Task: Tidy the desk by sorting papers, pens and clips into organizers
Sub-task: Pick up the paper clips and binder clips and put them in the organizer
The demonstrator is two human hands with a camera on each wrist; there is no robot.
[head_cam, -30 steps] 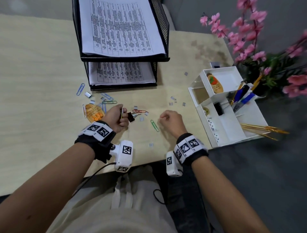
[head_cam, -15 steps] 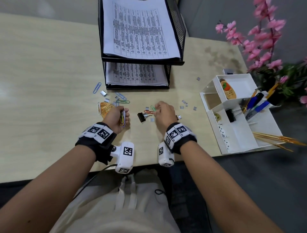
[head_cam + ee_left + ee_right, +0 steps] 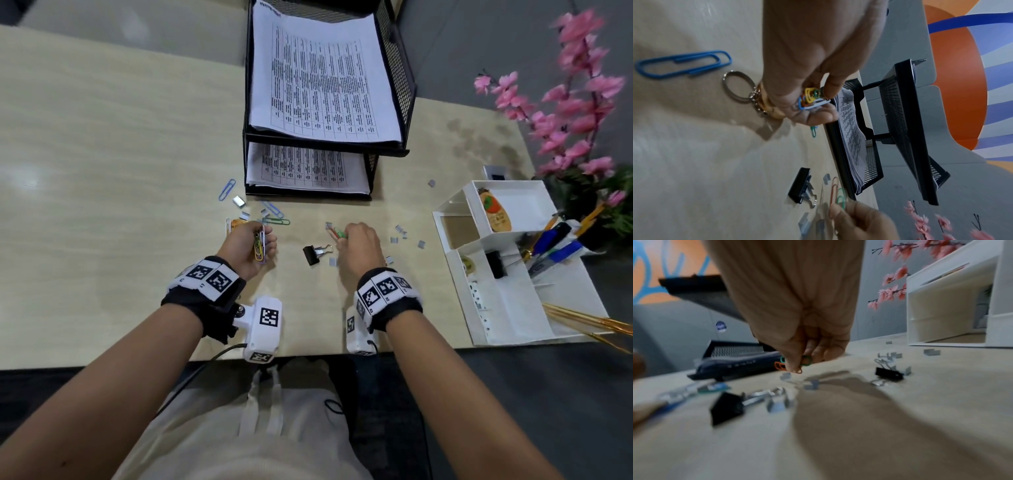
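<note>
My left hand [image 3: 255,245] grips a bundle of coloured paper clips [image 3: 259,246], seen close in the left wrist view [image 3: 810,97]. My right hand [image 3: 356,240] pinches a green and an orange paper clip [image 3: 337,233] just off the desk [image 3: 801,364]. A black binder clip [image 3: 313,254] lies between the hands. More paper clips [image 3: 274,214] and a blue one [image 3: 226,189] lie near the black mesh paper tray [image 3: 394,68]. A keychain [image 3: 748,94] sits under my left hand.
A white desk organizer [image 3: 507,308] with pens, a binder clip and a tag stands at the right. Pink flowers [image 3: 565,113] rise behind it. Small loose staples [image 3: 400,234] are scattered over the desk [image 3: 102,171]. Gold sticks [image 3: 589,322] lie at the organizer's front right.
My right hand moved left to the orange and green clips and picked them up. The binder clip left my left hand and now lies on the desk.
</note>
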